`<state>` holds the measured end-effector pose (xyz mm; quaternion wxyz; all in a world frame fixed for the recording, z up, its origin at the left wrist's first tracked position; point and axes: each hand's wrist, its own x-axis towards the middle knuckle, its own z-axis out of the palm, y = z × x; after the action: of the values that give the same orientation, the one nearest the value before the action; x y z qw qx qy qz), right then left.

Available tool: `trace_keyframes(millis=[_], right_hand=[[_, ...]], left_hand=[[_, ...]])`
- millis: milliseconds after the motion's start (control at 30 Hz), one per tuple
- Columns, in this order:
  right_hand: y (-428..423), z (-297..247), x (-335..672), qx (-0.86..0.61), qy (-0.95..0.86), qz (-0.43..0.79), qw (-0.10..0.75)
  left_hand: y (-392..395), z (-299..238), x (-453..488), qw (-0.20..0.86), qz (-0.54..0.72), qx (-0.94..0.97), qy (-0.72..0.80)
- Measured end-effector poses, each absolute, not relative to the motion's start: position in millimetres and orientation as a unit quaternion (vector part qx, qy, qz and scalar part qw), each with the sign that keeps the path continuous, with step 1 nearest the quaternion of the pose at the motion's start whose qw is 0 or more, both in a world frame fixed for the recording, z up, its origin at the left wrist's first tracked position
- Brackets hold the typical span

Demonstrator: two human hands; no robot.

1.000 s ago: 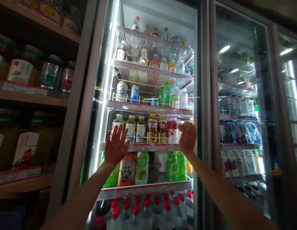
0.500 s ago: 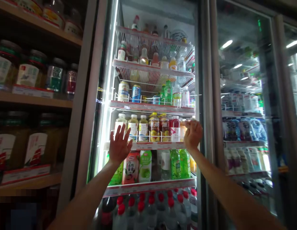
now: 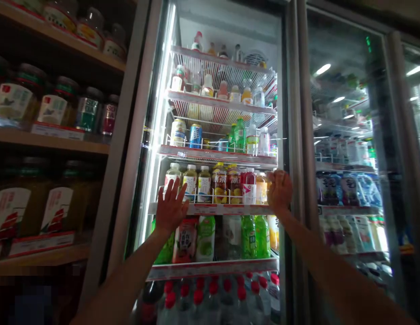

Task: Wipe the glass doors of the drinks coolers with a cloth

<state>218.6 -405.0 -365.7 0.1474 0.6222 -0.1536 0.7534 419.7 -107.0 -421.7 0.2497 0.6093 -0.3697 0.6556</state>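
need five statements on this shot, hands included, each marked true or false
1. The left hand has its fingers spread. True.
2. The blue can stands below the yellow-capped bottles. False: it stands one shelf above them.
3. Many red-capped bottles stand near the picture's bottom. True.
4. The right hand is nearer the bright light strip than the left hand. False: the left hand is nearer.
5. Wooden shelves line the picture's left side. True.

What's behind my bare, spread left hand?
Above your bare left hand, the top of a pale-capped, white-labelled bottle shows; a long white-and-red shelf edge appears to either side. What lies directly behind the hand, including the bottle's lower part, is covered.
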Motion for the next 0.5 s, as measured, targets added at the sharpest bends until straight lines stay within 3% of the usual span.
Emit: trace_keyframes(millis=[167,333,500], right_hand=[[-339,-382,273,0.665,-0.081,0.727,0.151],[-266,-410,322,0.731,0.124,0.646,0.182],[-290,-413,302,0.734,0.151,0.636,0.185]], left_hand=[[-105,-424,423,0.247,0.662,0.606,-0.366],[-118,-416,408,0.3,0.671,0.549,-0.398],[-165,-400,376,0.322,0.617,0.485,-0.53]])
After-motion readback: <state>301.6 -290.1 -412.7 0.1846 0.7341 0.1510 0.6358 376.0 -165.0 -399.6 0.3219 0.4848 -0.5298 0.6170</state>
